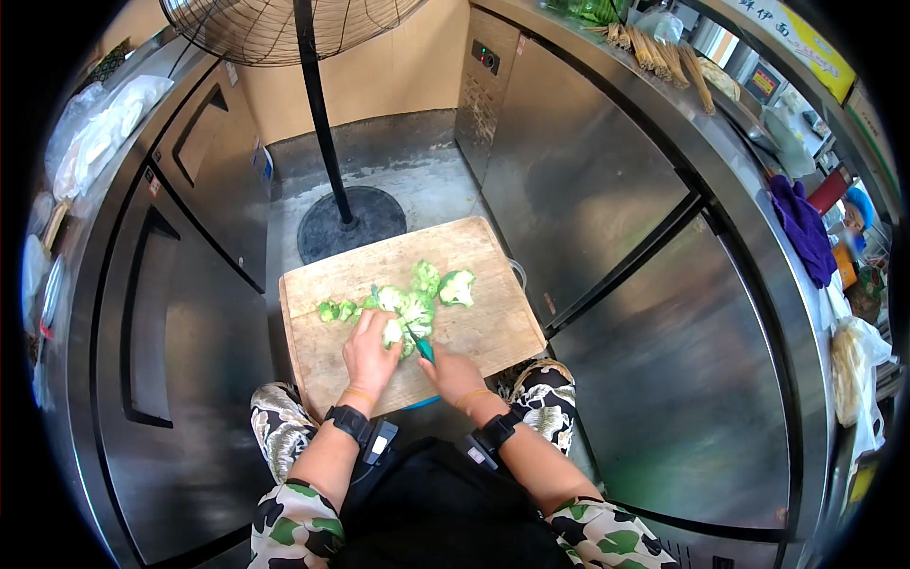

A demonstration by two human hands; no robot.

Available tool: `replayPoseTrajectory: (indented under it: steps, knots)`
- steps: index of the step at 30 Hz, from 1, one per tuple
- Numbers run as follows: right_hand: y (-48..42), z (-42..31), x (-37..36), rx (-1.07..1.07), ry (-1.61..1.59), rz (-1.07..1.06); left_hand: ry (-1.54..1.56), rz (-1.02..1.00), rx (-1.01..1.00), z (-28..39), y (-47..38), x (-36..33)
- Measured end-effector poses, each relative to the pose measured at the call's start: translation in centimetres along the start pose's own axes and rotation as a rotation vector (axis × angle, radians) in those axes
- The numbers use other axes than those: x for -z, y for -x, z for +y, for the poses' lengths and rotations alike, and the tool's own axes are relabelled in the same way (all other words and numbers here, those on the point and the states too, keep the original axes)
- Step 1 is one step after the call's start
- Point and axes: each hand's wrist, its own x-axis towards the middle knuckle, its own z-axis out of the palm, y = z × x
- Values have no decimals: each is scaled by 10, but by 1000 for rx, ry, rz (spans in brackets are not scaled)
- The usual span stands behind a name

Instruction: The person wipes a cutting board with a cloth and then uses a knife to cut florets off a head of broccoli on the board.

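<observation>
A wooden cutting board lies before me, just beyond my knees. Broccoli pieces are heaped at its middle, with small florets trailing to the left and a larger chunk on the right. My left hand rests over the near side of the heap, its fingers on a broccoli piece. In my right hand is a small knife with a green handle. Its blade points away into the broccoli, partly hidden among the pieces.
A pedestal fan's round base stands on the floor behind the board. Steel refrigerated counters flank me on both sides. Bundled skewers, a purple cloth and plastic bags lie on the counter tops. Another person is at far right.
</observation>
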Motion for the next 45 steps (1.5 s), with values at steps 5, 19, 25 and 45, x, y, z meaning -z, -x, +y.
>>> replayPoseTrajectory:
  steps: [5, 19, 25, 45]
  knots:
    - [10, -7, 28, 34, -32, -17, -5, 21, 21, -4, 3, 0]
    - [-60, -15, 22, 136, 92, 250, 25, -8, -11, -5, 4, 3]
    - [-30, -7, 20, 141, 1, 464, -8, 10, 21, -2, 3, -4]
    - [-36, 76, 34, -184, -323, 731, -13, -220, -183, -4, 10, 18]
